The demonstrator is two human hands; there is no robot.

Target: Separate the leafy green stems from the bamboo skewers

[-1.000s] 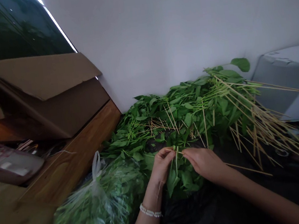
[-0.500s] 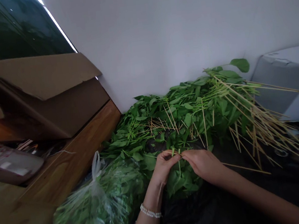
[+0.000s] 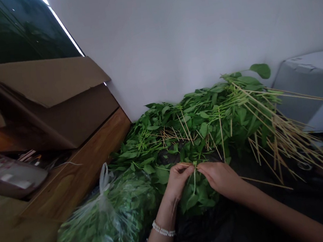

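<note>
Side by side, low in the middle, my two hands meet at the fingertips over a leafy sprig. My left hand (image 3: 179, 180), with a beaded bracelet at the wrist, pinches a green stem (image 3: 194, 177) whose end hangs between the hands. My right hand (image 3: 220, 176) has its thumb and fingers closed around a thin wooden stick (image 3: 266, 182), which sticks out past the palm toward the lower right. The pinched spot itself is mostly covered by fingers. Green leaves (image 3: 200, 199) lie just below the hands.
A long heap of leafy greens (image 3: 167, 116) lies along the wall, with many thin sticks (image 3: 289, 140) at its right. A tied clear bag of greens (image 3: 109, 223) sits left. Beyond are a cardboard box (image 3: 59, 110), a wooden board (image 3: 99, 145) and a white box (image 3: 311, 85). Black plastic (image 3: 212, 233) lies underneath.
Both hands keep nearly the same place. The fingertips have drawn slightly closer, and the stem end between them has shifted to a slant. The heap and bag are unchanged.
</note>
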